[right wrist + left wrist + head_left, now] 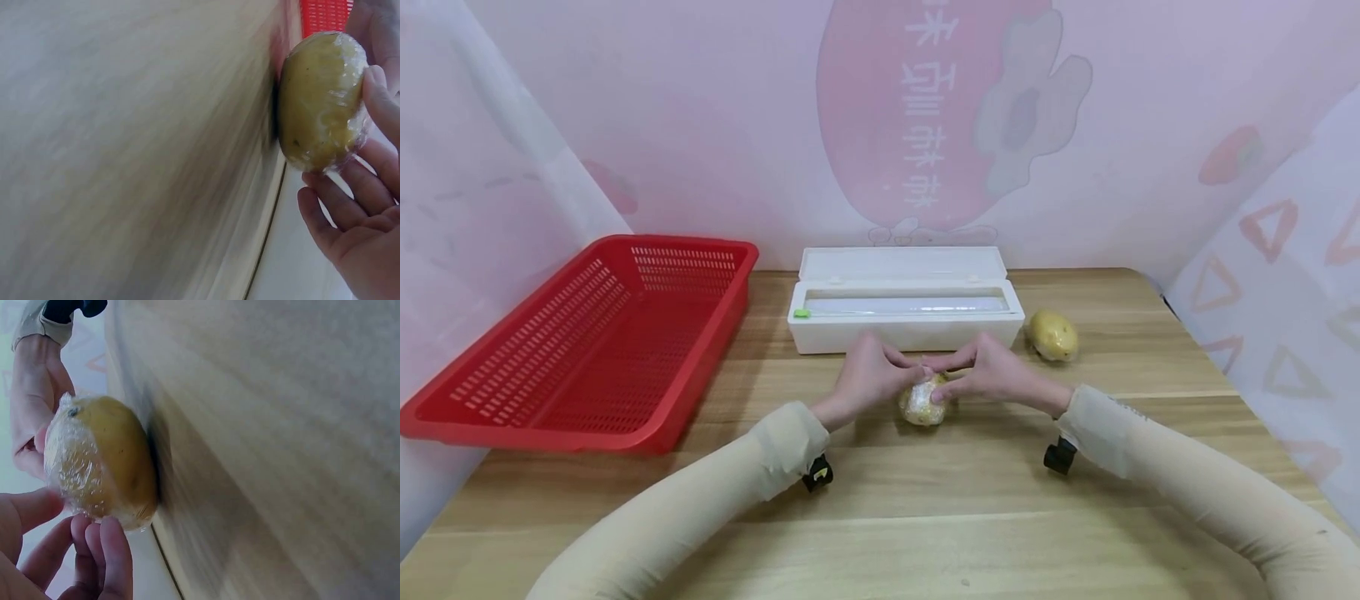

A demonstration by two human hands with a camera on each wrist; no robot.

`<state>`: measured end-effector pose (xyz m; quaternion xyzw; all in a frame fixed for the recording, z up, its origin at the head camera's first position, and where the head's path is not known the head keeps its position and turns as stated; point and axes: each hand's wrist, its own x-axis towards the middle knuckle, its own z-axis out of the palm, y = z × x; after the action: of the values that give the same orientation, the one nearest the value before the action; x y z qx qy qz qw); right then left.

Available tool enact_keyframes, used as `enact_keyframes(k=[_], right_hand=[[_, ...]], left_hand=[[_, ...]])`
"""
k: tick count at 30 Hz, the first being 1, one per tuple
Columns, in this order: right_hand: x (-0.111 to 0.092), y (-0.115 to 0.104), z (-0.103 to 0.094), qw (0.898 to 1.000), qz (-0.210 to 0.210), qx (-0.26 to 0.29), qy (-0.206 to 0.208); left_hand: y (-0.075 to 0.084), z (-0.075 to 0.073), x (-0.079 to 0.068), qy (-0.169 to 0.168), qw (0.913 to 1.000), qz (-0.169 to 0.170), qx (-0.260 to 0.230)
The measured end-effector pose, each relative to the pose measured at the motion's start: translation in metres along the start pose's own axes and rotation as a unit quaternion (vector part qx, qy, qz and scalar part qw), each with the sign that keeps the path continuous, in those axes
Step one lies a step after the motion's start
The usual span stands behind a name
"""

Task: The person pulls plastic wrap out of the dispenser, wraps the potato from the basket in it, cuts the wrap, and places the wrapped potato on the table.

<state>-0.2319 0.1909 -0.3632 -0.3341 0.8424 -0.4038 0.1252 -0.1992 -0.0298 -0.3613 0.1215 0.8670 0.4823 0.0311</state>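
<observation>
Both hands meet at a yellow potato (922, 410) wrapped in clear cling film, low over the wooden table in front of a white box. In the left wrist view, crinkled film (78, 465) covers the potato's upper side and its lower side shows smooth yellow skin. My left hand (874, 372) pinches at one end of it, with the thumb on the film and the fingertips bunched by the edge. From the other side my right hand (992, 375) holds it, thumb (380, 97) pressed on the film and fingers (340, 194) bent behind the potato.
Behind the hands stands the white cling film dispenser (906, 335), its lid (902, 263) raised and a green slider (802, 313) at its left end. Another potato (1052, 335) lies right of it. A red plastic basket (700, 367) occupies the table's left side.
</observation>
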Motion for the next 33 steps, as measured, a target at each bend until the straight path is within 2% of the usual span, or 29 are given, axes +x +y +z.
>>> enact_keyframes(k=[3, 9, 12, 15, 18, 22, 29, 33], right_hand=[[-0.002, 0.003, 0.000, 1.000, -0.012, 0.005, -0.002], [-0.003, 0.003, 0.003, 0.999, -0.050, 0.006, -0.004], [-0.004, 0.001, 0.008, 0.994, -0.103, -0.036, 0.002], [-0.005, 0.000, 0.011, 0.984, -0.155, -0.085, 0.019], [-0.007, 0.001, 0.013, 0.978, -0.179, -0.097, 0.037], [-0.005, 0.004, 0.013, 0.979, -0.182, -0.085, 0.047], [-0.002, 0.002, 0.009, 0.986, -0.145, -0.076, 0.017], [-0.004, -0.003, 0.008, 0.987, -0.139, -0.072, 0.039]], left_hand=[[0.000, 0.003, -0.002, 0.010, 1.0000, 0.001, -0.001], [-0.002, 0.007, -0.009, 0.032, 0.9990, 0.030, 0.005], [-0.002, 0.004, -0.011, 0.037, 0.9989, 0.028, 0.003], [0.000, 0.002, -0.012, 0.035, 0.9993, 0.017, 0.002], [0.001, 0.000, -0.012, 0.023, 0.9995, 0.019, 0.005], [0.000, -0.003, -0.012, 0.009, 0.9990, 0.043, 0.010], [-0.006, -0.013, -0.011, -0.028, 0.9956, 0.083, 0.033], [-0.007, -0.017, -0.012, -0.050, 0.9915, 0.109, 0.051]])
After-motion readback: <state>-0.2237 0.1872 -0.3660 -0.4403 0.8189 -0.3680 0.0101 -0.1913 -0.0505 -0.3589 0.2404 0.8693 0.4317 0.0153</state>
